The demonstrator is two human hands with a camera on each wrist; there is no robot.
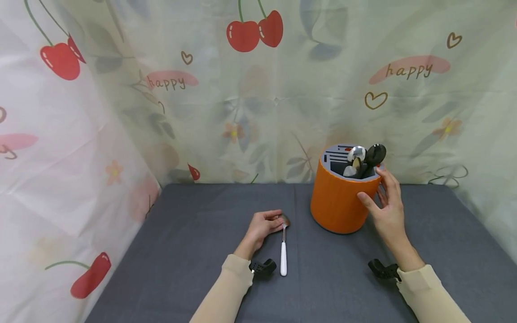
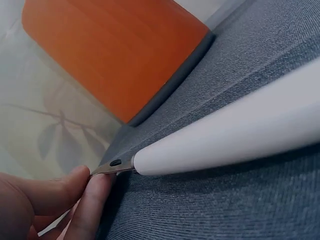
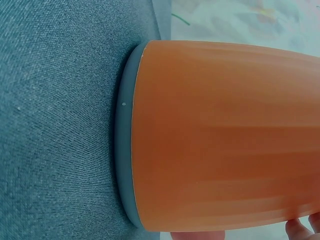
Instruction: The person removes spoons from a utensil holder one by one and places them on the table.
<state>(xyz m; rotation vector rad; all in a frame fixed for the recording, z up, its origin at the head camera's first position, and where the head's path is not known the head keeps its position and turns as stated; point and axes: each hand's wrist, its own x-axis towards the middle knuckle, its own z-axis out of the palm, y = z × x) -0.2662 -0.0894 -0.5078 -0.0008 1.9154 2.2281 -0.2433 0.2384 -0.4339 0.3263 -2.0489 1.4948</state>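
Note:
My left hand pinches a metal spoon with a white handle near its bowl, between thumb and fingers. The handle points toward me, and in the left wrist view the white handle runs close over the cloth. My right hand holds the right side of an orange utensil holder, fingers at the rim and thumb on the front wall. Upright in the holder are a shiny metal spoon, a black spoon and other utensils. Its grey top has slots at the left.
A dark grey cloth covers the table. Behind it hangs a pale curtain printed with cherries and hearts, which also runs along the left side. The holder stands near the table's back edge. Black wrist devices sit at both cuffs.

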